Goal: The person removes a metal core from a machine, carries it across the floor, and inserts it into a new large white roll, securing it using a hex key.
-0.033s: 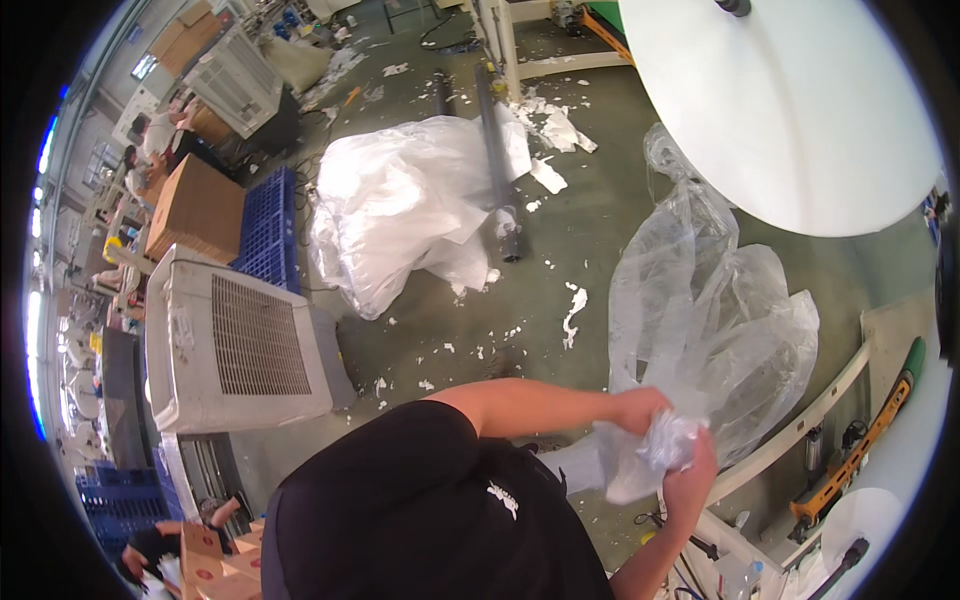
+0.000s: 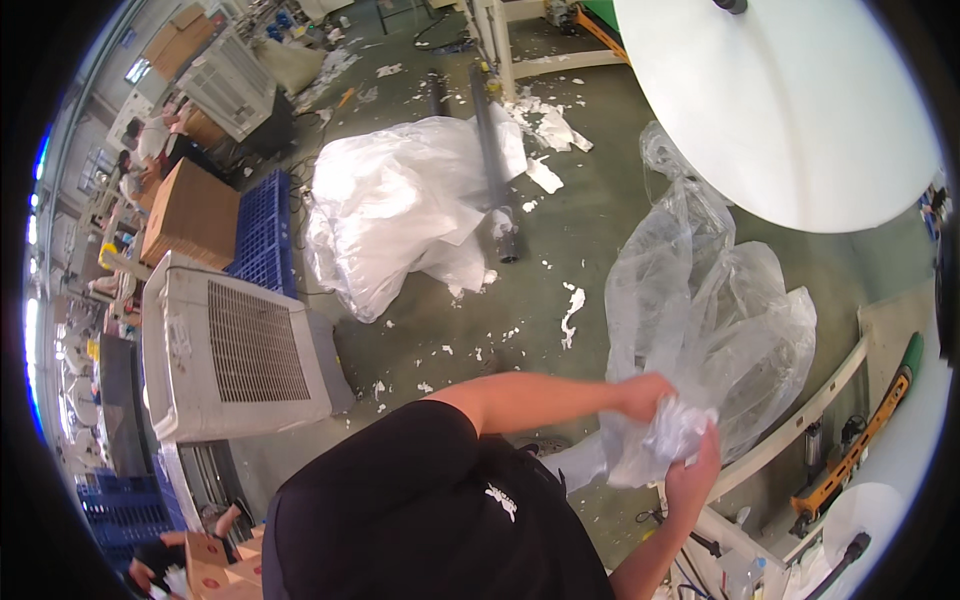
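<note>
My left hand point(image 2: 645, 395) is closed on a bunched part of a clear plastic sheet point(image 2: 680, 425). Opposite it, my right hand point(image 2: 692, 472) grips the same gathered plastic from the lower right. The bunch is crumpled between both hands, and a loose flap point(image 2: 625, 463) hangs beside my black shirt. Beyond my hands, a long clear plastic wrap point(image 2: 700, 310) lies spread over the floor; whether it joins the bunch I cannot tell. Some fingertips are hidden in the folds.
A large white roll point(image 2: 780, 110) stands at the upper right, above a cream machine frame point(image 2: 800, 410). Farther left lie a white plastic heap point(image 2: 390, 210) and a dark tube point(image 2: 493, 170). A grey air cooler point(image 2: 240, 350), blue pallet point(image 2: 265, 235) and stacked cardboard point(image 2: 195, 215) line the left.
Both hands have shifted slightly with the bunched plastic still held, my left hand a little upward. The hanging flap sits a bit higher.
</note>
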A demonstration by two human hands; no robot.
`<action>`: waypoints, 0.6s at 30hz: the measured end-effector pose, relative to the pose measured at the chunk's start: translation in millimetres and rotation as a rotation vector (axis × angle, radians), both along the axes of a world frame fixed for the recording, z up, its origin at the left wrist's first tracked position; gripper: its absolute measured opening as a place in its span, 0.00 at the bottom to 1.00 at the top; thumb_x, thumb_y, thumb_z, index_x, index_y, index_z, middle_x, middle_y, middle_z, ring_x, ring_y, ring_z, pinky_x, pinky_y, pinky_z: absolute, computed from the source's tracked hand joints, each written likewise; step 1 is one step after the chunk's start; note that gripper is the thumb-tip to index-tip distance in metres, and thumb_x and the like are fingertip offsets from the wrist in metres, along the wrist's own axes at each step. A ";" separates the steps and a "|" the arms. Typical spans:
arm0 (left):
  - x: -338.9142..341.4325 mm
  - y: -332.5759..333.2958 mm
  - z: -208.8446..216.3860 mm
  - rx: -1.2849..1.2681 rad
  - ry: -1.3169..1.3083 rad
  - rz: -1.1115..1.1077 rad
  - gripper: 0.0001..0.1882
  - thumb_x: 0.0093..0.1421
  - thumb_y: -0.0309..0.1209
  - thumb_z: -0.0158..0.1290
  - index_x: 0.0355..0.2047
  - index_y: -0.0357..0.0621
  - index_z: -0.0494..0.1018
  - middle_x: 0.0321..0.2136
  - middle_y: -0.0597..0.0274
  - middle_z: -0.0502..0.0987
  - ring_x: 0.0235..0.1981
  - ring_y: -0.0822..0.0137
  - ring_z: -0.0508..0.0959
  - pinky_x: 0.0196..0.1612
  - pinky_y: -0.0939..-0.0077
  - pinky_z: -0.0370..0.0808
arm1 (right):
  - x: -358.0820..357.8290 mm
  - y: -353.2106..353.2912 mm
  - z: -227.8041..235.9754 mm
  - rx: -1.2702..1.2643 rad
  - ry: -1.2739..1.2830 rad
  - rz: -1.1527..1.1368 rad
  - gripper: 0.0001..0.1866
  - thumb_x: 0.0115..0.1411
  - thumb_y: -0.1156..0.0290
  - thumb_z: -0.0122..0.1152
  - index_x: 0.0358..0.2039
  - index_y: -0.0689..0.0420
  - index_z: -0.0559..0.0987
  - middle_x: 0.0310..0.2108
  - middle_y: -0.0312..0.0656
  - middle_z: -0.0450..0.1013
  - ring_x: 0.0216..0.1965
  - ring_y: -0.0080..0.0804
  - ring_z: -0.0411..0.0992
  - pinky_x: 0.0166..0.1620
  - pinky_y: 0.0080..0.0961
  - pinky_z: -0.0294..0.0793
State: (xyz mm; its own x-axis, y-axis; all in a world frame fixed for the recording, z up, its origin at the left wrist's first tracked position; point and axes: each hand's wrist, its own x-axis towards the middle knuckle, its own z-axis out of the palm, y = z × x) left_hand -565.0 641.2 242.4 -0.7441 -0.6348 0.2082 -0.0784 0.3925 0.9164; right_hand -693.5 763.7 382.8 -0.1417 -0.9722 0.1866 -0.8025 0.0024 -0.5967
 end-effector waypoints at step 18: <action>840.7 -145.5 335.1 -0.644 -1.161 1.557 0.21 0.47 0.32 0.60 0.44 0.44 0.76 0.37 0.53 0.77 0.39 0.54 0.77 0.44 0.58 0.74 | 314.3 -120.6 7.4 0.227 -0.384 0.422 0.23 0.54 0.71 0.64 0.53 0.49 0.75 0.57 0.40 0.65 0.45 0.39 0.75 0.45 0.34 0.76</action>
